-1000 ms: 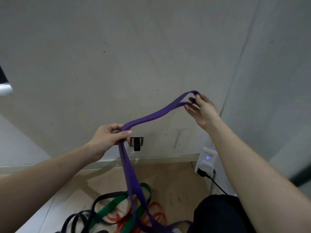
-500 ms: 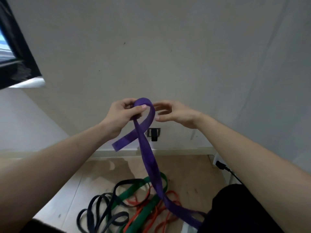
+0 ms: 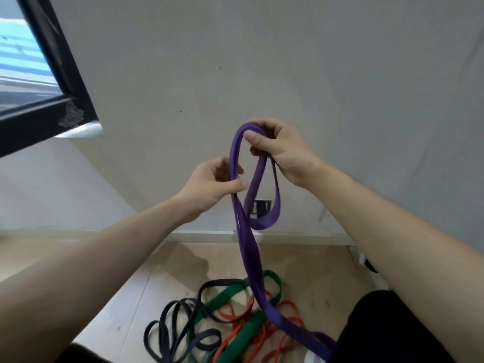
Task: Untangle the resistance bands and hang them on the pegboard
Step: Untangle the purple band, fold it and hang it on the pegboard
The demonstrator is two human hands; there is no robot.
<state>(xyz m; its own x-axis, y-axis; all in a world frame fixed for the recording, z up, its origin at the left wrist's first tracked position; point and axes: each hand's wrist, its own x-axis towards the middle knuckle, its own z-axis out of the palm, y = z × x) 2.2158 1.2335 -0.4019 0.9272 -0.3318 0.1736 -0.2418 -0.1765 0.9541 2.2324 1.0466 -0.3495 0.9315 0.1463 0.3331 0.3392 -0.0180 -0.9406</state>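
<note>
The left hand [image 3: 213, 183] and right hand [image 3: 279, 149] both pinch the wide purple rubber resistance band [image 3: 250, 247]. A short loop hangs just below the right grip. The band's long run drops from the left grip to the floor.

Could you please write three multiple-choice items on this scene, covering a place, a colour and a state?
1. Where do the loose bands lie?
A. on the floor
B. on the window sill
C. on a chair

2. What colour is the band being handled?
A. green
B. purple
C. orange

3. How is that band held?
A. by the left hand only
B. by both hands
C. by neither hand

Key: 1 A, the green band and orange band rest on the floor. 2 B, the purple band. 3 B, the left hand and right hand both grip it.
</note>
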